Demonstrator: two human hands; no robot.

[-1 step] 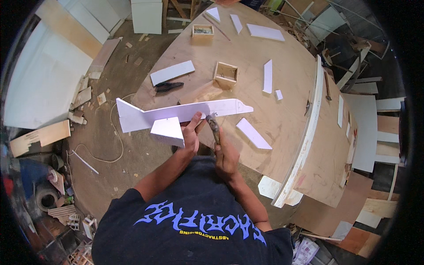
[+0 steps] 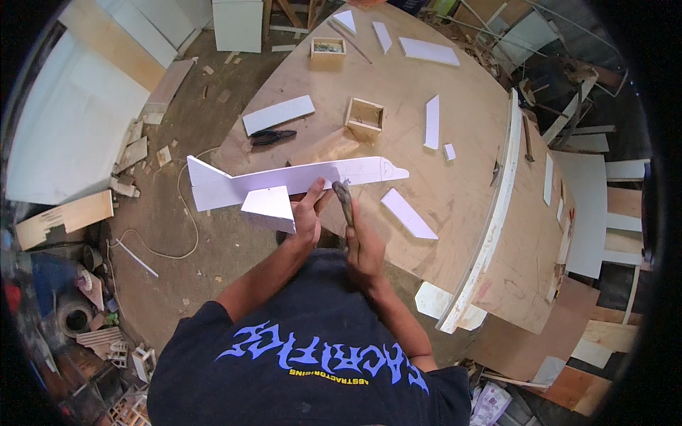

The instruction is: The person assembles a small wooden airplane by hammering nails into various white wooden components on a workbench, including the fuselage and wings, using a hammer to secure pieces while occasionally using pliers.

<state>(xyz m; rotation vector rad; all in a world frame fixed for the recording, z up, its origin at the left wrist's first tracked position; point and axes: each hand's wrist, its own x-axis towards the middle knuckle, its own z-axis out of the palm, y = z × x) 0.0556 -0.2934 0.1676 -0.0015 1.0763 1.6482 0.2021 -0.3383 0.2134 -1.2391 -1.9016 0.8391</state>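
Landmark taken: the square, open-topped pale wooden box (image 2: 365,116) on the brown plywood tabletop (image 2: 405,89).

A white, flat, airplane-shaped panel (image 2: 284,177) is held on the near side of the box, with a white trapezoidal wing piece (image 2: 268,207) set against its near face. The panel is gripped by the left hand (image 2: 307,221), thumb pressed on the near face. The handle of a grey-headed hammer-like tool (image 2: 343,193) is closed upon by the right hand (image 2: 365,252); the head is brought up to the panel, but whether contact is made cannot be told.

Black-handled pliers (image 2: 273,138) are seen left of the box; a white slanted strip (image 2: 409,214) lies nearer and to its right.

Step in hand, as judged: the panel and wing piece are being worked at their joint with the tool. For the next move, a firm left-hand hold and a controlled, well-aimed tool head, clear of the thumb, would be called for. Whether the wing piece is fastened cannot be determined.
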